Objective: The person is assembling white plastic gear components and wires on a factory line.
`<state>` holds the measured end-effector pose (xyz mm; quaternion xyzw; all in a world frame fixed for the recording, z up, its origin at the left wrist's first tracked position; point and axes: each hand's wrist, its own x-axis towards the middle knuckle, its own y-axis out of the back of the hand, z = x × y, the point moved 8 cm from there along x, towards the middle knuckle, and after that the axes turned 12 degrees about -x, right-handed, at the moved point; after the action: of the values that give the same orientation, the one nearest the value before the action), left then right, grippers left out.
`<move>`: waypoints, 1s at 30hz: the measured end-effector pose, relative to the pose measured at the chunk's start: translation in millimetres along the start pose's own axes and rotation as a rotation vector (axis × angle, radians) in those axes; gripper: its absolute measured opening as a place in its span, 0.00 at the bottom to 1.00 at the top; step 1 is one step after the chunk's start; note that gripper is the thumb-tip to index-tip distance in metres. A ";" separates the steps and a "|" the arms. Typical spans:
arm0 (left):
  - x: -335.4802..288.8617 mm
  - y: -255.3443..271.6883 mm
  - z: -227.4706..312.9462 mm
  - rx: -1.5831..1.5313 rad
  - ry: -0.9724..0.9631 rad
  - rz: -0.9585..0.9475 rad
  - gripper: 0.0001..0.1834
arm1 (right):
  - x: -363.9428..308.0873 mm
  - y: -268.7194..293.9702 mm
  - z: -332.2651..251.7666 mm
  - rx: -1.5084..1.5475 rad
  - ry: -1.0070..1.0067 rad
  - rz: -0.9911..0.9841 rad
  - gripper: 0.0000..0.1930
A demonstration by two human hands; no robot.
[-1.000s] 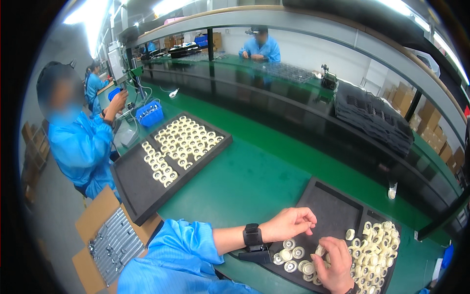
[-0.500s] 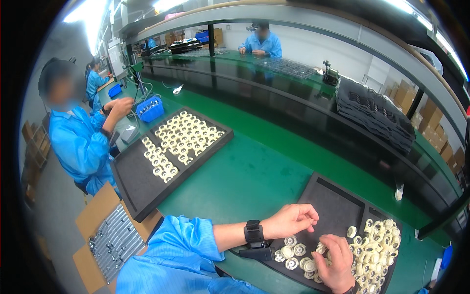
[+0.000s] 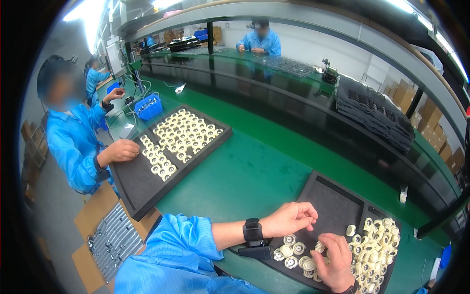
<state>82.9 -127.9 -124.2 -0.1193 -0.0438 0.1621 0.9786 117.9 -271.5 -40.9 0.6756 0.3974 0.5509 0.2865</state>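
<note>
My left hand (image 3: 289,220) hovers over the near black foam tray (image 3: 335,198), its thumb and fingertips drawn together; whatever they hold, if anything, is too small to make out. My right hand (image 3: 336,262) rests low over the same tray, thumb and fingers closed around a cream plastic gear (image 3: 319,246). Beside that hand, on its left, lies a loose group of cream toothed gears (image 3: 291,251). To its right, a dense heap of similar gears with dark centres (image 3: 377,252) fills the tray's right part. One single gear (image 3: 351,230) sits at the divider.
At the left, a co-worker (image 3: 73,142) stands by another black tray (image 3: 142,188) of arranged cream parts. A blue bin (image 3: 148,107) of metal parts stands behind it. An open carton (image 3: 93,220) holds metal pieces. Dark shelving (image 3: 274,100) runs along the green bench's far side.
The co-worker's hands have parted: one has come down to the far tray's left edge, the other has gone back behind it. My own hands have hardly moved.
</note>
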 end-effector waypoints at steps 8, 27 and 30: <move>1.9 -5.1 2.4 -0.027 0.013 0.002 0.08 | 2.0 11.3 -5.6 0.016 -0.027 -0.054 0.19; 4.8 -0.1 1.3 0.014 -0.062 0.021 0.06 | 1.8 5.5 -5.7 -0.004 -0.009 -0.092 0.19; 2.0 0.7 5.9 0.026 -0.089 0.028 0.05 | 3.1 5.7 -7.3 0.005 -0.028 -0.102 0.18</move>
<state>83.8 -125.3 -118.6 -0.0998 -0.0836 0.1815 0.9747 112.3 -272.2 -32.9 0.6628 0.4284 0.5253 0.3182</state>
